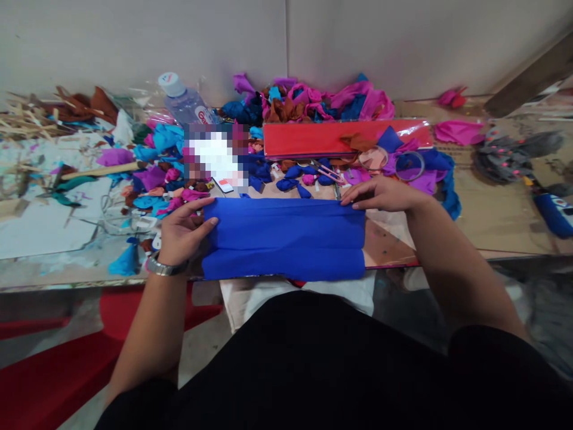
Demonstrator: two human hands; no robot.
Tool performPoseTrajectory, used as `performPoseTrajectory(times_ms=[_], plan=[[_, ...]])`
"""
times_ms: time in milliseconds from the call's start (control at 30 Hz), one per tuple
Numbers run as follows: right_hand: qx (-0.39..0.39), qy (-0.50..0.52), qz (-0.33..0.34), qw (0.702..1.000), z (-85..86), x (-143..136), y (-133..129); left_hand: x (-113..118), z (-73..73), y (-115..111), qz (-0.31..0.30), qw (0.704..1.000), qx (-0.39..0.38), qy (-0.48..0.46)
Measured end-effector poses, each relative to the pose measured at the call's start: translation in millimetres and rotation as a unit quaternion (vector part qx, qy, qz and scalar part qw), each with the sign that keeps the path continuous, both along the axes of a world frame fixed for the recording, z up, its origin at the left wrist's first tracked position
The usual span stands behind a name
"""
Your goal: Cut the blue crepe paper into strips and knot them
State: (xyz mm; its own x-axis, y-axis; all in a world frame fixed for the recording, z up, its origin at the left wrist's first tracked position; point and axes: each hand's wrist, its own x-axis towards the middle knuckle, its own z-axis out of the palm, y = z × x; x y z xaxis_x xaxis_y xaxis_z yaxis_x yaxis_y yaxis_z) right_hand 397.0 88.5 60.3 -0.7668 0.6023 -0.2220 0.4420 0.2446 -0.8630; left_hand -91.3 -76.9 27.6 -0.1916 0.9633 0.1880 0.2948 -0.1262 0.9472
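The blue rectangular sheet of thin, pliable material [286,230] lies at the middle of the front edge of the desk [89,267]. Its lower margin reaches that edge and appears to overhang it; a horizontal crease crosses it.

The left hand [181,230], above a silver metal-band watch [165,266], is partly curled, index finger at the sheet's far left corner and thumb on its left edge, with a gap between the two tips. The right hand [385,194] is loosely bent, fingertips at the far right corner, thumb close to them. Whether either hand grips the sheet or merely presses it cannot be told.

Directly beyond the sheet lie small knotted blue and pink fabric-like pieces [293,179] and a slender pink-handled tool [329,172]. Behind these is a flat red packet in clear plastic [304,140], parallel to the back edge. A clear bottle with a white cap [188,107] stands left of it, tilted in view; in front is a bright-screened phone [215,155], partly pixelated.

Toward the left edge are a green-handled hand tool [67,194] and a white flat sheet [49,224]; thin wooden sticks [27,119] fill the back left corner. Toward the right edge sits a grey mesh bundle with pink dots [505,156].
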Motion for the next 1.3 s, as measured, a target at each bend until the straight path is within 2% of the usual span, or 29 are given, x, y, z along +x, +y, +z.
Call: performPoseTrajectory(times_ms=[267, 467, 700, 867, 1033, 1100, 1167, 1233, 1300], plan=[[0.066, 0.046, -0.027, 0.996, -9.8, 3.4, -2.1, -0.9, 0.6, -0.2, -0.030, 0.999, -0.033, -0.014], [0.071, 0.092, -0.088, 0.989, -23.1, -0.5, -2.4, -1.6, -3.2, 2.9, -0.079, 0.996, -0.027, -0.031], [0.090, 0.156, -0.129, 0.975, -38.9, -11.0, 2.0, -0.7, -7.7, 7.1, -0.098, 0.995, -0.017, -0.021], [0.074, 0.191, -0.138, 0.969, -47.4, -14.3, 1.7, -0.8, -11.5, 7.6, -0.118, 0.993, -0.019, -0.016], [0.082, 0.202, -0.148, 0.965, -46.1, -18.1, -0.8, -2.2, -14.1, 8.3, -0.127, 0.992, -0.022, 0.011], [0.074, 0.206, -0.169, 0.961, -44.5, -21.0, -3.7, -2.7, -15.0, 8.9, -0.121, 0.992, -0.016, 0.029], [0.031, 0.212, -0.204, 0.955, -44.0, -23.7, -7.0, -3.2, -16.5, 9.6, -0.118, 0.992, -0.008, 0.036], [-0.013, 0.209, -0.239, 0.948, -45.0, -25.3, -9.2, -3.6, -18.5, 10.4, -0.115, 0.993, -0.001, 0.029], [-0.024, 0.198, -0.261, 0.944, -46.9, -25.4, -9.7, -4.0, -20.5, 11.1, -0.111, 0.994, 0.004, 0.015]])
